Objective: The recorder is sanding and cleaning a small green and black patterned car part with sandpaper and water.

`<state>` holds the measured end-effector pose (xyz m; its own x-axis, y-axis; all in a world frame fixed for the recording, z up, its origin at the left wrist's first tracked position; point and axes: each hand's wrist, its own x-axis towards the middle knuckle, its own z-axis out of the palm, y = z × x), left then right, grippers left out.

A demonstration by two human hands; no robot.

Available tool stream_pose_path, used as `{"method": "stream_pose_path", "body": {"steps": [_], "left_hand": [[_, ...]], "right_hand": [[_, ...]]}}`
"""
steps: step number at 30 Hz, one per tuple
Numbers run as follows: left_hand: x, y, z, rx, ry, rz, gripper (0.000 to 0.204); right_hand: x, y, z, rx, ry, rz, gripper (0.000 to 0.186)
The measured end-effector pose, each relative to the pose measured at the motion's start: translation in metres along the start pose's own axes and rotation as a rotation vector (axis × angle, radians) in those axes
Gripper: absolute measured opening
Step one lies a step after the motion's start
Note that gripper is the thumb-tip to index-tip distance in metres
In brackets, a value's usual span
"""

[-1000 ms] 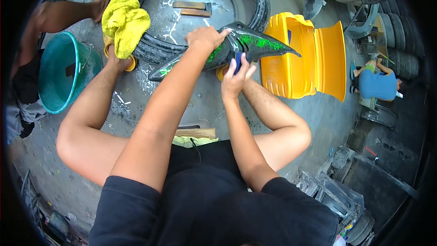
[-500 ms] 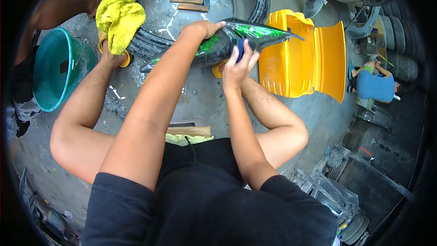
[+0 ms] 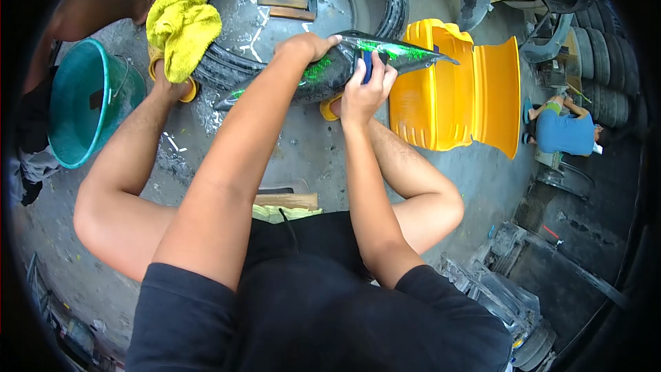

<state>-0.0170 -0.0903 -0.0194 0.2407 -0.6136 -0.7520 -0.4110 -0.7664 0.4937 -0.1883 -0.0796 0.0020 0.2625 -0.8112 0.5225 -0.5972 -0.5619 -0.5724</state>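
A long black panel with green markings [image 3: 406, 50], pointed at its right end, looks like a motorcycle fairing. It lies over the near rim of a big tire [image 3: 394, 0]. My left hand [image 3: 306, 45] is closed on its upper edge, the thumb lying along the top. My right hand [image 3: 368, 89] pinches a small flat blue tool [image 3: 365, 67] against the panel's face, just right of the left hand; its exact kind is hidden by the fingers. Left of the panel, a yellow cloth [image 3: 180, 27] drapes over the tire's edge.
Sanding-block-like wooden pieces [image 3: 288, 8] lie inside the tire. A yellow plastic shell [image 3: 447, 89] stands at right, a green bucket [image 3: 82, 107] at left. Another person's leg [image 3: 96, 17] shows upper left; a person in blue [image 3: 566, 129] crouches far right near stacked tires [image 3: 606, 55].
My right hand has shifted slightly up and right along the panel with the blue tool, its fingers more curled. The left hand keeps its hold in nearly the same place.
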Motion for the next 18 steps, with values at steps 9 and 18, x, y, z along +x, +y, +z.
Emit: {"method": "stream_pose_path", "body": {"steps": [9,18], "left_hand": [[-0.008,-0.001,-0.005,-0.022,0.04,-0.008,0.087],[-0.007,-0.003,-0.002,-0.038,0.067,0.001,0.088]], "right_hand": [[0.007,-0.005,0.001,-0.04,-0.158,-0.009,0.029],[0.013,-0.005,0.001,-0.025,-0.246,-0.003,0.033]]}}
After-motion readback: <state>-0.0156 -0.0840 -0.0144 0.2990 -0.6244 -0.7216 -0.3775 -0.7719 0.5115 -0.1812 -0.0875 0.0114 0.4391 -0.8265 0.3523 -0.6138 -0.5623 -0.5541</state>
